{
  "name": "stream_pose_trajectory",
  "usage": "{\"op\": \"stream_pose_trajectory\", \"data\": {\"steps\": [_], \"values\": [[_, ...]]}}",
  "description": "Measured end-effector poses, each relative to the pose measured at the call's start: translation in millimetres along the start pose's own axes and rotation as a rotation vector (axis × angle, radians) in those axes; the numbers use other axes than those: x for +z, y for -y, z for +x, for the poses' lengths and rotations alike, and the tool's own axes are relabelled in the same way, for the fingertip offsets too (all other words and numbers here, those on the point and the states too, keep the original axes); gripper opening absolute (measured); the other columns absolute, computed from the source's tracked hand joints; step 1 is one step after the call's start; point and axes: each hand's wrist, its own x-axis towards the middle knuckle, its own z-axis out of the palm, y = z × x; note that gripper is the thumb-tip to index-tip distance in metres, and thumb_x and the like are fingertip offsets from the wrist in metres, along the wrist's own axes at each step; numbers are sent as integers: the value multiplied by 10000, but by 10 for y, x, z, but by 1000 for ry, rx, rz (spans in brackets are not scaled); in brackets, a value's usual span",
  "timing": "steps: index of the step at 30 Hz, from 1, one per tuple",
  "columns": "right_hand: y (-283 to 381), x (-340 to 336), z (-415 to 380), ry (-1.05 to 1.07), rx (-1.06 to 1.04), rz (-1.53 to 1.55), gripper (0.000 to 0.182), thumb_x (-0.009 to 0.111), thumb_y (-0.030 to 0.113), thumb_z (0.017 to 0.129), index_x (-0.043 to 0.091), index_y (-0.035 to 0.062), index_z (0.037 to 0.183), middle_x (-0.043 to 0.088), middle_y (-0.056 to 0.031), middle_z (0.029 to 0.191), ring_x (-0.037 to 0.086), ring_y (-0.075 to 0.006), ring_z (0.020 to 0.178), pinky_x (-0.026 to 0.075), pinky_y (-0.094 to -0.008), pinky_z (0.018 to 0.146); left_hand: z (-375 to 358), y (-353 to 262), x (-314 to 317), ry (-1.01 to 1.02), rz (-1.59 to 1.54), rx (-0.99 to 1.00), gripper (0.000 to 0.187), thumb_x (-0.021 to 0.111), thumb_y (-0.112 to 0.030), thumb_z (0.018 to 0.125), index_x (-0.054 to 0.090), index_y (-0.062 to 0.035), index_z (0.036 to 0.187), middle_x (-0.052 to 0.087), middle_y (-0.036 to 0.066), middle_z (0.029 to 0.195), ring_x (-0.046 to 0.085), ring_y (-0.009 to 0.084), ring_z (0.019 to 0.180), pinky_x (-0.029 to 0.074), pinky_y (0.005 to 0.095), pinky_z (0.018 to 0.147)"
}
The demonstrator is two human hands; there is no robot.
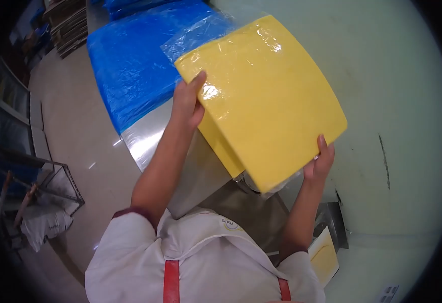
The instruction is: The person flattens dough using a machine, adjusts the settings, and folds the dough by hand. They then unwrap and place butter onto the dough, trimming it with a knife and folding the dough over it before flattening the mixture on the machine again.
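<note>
A flat yellow sheet in clear, shiny plastic film [271,101] is held up tilted in front of me, between both hands. My left hand [187,101] grips its left edge, thumb on top and fingers underneath. At the lower right edge, my right hand [320,160] pinches it with the thumb on the upper face. Loose clear film [193,40] sticks out past the far left corner. Beneath the held sheet, part of another yellow sheet [222,146] shows; the rest of it is hidden.
A broad blue plastic-covered stack [135,65] lies on the steel table [148,134] at the far left. A pale green wall [398,111] rises on the right. Stacked cardboard [68,25] stands at the back left, and a metal frame [69,184] with a white bag [46,224] at lower left.
</note>
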Motion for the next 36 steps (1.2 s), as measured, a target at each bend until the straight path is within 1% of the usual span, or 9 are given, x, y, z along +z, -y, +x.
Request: {"op": "stream_pose_trajectory", "data": {"steps": [13, 22, 24, 26, 27, 28, 31, 35, 36], "values": [[-1331, -562, 304, -175, 347, 190, 438, 588, 24, 902, 428, -24, 1307, 564, -143, 1237, 585, -259, 1100, 507, -370, 916, 785, 696, -691, -260, 195, -121, 313, 587, -33, 917, 513, 53, 1208, 600, 162, 1172, 625, 281, 1029, 547, 383, 876], [58, -159, 714, -18, -331, -46, 446, 650, -48, 841, 466, 5, 1244, 599, -117, 1147, 616, -219, 1007, 522, -350, 888, 1047, 731, 107, 104, -250, -164, 408, 518, -200, 985, 434, 12, 1322, 531, 151, 1293, 512, 290, 1210, 411, 428, 1047], [307, -167, 740, 35, -540, -188, 440, 664, -21, 844, 485, 27, 1243, 592, -96, 1171, 610, -219, 1028, 523, -343, 884, 1294, 745, 389, -38, 174, -150, 479, 539, -321, 972, 452, 8, 1310, 543, 141, 1294, 520, 279, 1191, 388, 446, 1044], [224, -275, 724, 154, -687, -314, 277, 653, 12, 861, 563, 5, 1122, 631, -103, 1099, 625, -237, 1002, 516, -346, 898, 1336, 532, 674, -129, -59, -373, 709, 546, -560, 905, 438, -1, 1328, 529, 136, 1316, 415, 274, 1302, 227, 453, 1128], [181, -329, 670, 207, -756, -377, 201, 647, 28, 869, 602, -6, 1062, 650, -106, 1063, 633, -246, 989, 513, -348, 906, 1254, 484, 664, 114, -199, -356, 775, 515, -621, 883, 427, -2, 1341, 512, 152, 1334, 424, 299, 1294, 248, 454, 1122], [150, -306, 571, 118, -786, -858, 199, 589, 174, 932, 664, -3, 983, 683, -146, 1037, 629, -279, 1044, 480, -416, 955, 1211, 409, 593, 359, -338, -336, 843, 485, -682, 862, 415, -2, 1355, 495, 169, 1351, 433, 325, 1285, 270, 455, 1116], [-469, -346, 316, 423, -705, -877, 543, 282, 370, 1017, 753, 110, 941, 700, -107, 1086, 575, -312, 1176, 210, -482, 1134, 1113, 599, 3, 512, -442, -309, 734, 429, -568, 931, 370, -5, 1398, 439, 219, 1399, 452, 372, 1267, 395, 490, 1033], [-1288, -465, -42, 277, -601, -1147, 231, 526, 157, 895, 743, 140, 972, 631, -109, 1233, 487, -336, 1271, 250, -512, 1121, 1456, 688, -903, 241, -116, -160, 666, 412, -504, 957, 382, 0, 1391, 424, 219, 1411, 437, 347, 1286, 388, 492, 1040], [-1343, -468, -139, 210, -571, -1196, 215, 555, 114, 867, 740, 133, 975, 617, -117, 1254, 477, -339, 1279, 255, -518, 1118, 1418, 477, -821, 340, -85, -358, 643, 439, -467, 957, 390, 14, 1382, 446, 221, 1390, 471, 339, 1254, 411, 485, 1018]]}}
